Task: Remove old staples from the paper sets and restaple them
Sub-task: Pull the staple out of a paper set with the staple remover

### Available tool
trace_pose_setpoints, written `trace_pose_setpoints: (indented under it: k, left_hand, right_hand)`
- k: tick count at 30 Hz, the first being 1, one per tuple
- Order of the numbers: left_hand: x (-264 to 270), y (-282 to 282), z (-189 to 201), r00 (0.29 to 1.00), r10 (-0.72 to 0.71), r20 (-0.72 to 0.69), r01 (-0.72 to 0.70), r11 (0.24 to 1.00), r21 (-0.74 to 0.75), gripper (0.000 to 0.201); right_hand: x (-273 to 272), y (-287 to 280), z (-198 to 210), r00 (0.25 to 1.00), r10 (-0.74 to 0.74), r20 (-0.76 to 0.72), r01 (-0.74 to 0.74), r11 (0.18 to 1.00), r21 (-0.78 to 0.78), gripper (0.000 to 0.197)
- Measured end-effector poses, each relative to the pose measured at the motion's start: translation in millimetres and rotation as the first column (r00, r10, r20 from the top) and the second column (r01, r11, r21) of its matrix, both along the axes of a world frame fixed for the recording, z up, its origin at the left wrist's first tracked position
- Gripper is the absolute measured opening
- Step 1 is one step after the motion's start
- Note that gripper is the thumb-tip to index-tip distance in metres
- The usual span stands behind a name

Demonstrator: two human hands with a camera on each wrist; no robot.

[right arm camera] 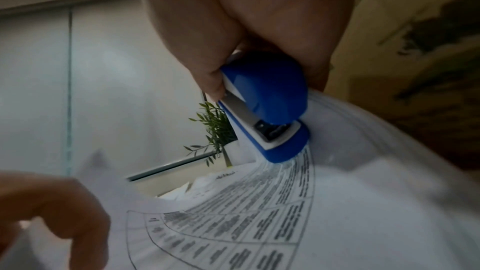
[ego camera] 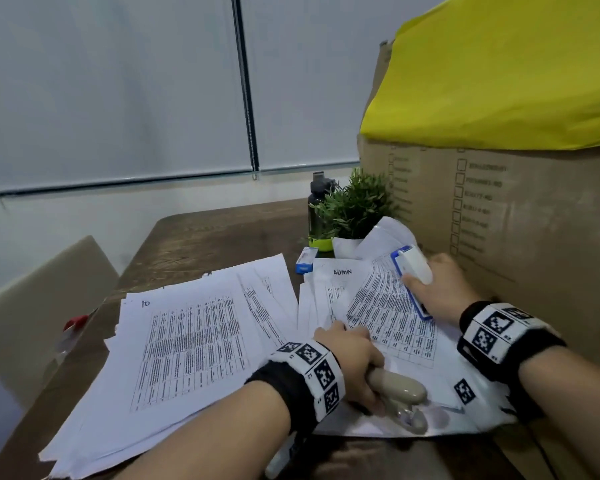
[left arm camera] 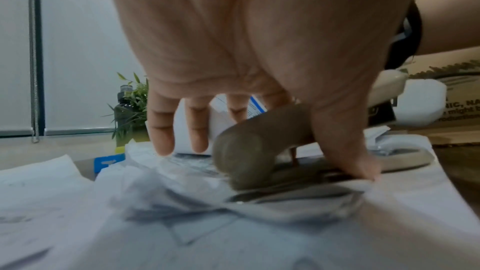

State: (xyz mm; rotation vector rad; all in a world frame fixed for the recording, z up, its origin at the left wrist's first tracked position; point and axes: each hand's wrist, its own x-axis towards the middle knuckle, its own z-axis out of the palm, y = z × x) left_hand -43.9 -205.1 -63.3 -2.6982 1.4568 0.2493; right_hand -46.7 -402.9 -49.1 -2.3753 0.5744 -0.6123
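Your two hands work a paper set on the bench, one holding a stapler, one a staple remover.

Your right hand [ego camera: 440, 289] grasps the blue and white stapler [ego camera: 413, 278], fingers curled round it, its base touching the far edge of the printed paper set [ego camera: 392, 317] near the bench's right edge. Your left hand [ego camera: 350, 362] holds the beige staple remover [ego camera: 399, 393] under the palm against the set's near corner, thumb curled beside it and fingers [left arm camera: 161, 128] stretched down onto the sheet. A loose paper stack [ego camera: 187, 341] lies just left. A potted plant [ego camera: 357, 206] and dark bottle [ego camera: 317, 202] stand toward the far edge, beside a cardboard box [ego camera: 499, 220].
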Motion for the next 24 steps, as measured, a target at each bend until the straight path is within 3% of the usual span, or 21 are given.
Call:
trace_pose_setpoints:
  k: [5,9,14,17,20,24]
  left_hand:
    - [6.3,22.7,8.1,0.990,-0.056,-0.126,0.054,0.998,-0.026,0.049]
    - [14.6,58.9,15.4,0.985,-0.028,-0.168,0.012,0.996,-0.093,0.038]
    - [28.2,116.2,32.7,0.989,0.068,-0.134,-0.086,0.986,-0.140,0.038]
    - [31.0,142.2,42.5,0.985,0.132,-0.115,-0.150,0.974,-0.171,0.036]
    - [28.4,152.0,45.0,0.980,0.166,-0.109,-0.183,0.966,-0.180,0.035]
    - [19.3,151.1,42.5,0.985,0.140,-0.102,-0.155,0.975,-0.157,0.035]
  right_hand:
    - [-6.0,-10.7,-0.7,0.999,0.020,-0.025,-0.020,1.000,0.002,0.042]
    - [-11.2,-12.1,0.7,0.995,0.098,-0.028,-0.094,0.989,0.114,0.044]
    - [-21.1,7.2,10.2,0.962,0.190,0.197,-0.239,0.933,0.270,0.029]
    - [-28.8,26.3,25.3,0.914,0.255,0.316,-0.346,0.896,0.279,0.021]
    - [-27.2,42.0,38.9,0.934,0.261,0.243,-0.316,0.922,0.224,0.024]
    - [-12.6,41.4,33.6,0.983,0.179,-0.036,-0.179,0.984,-0.001,0.029]
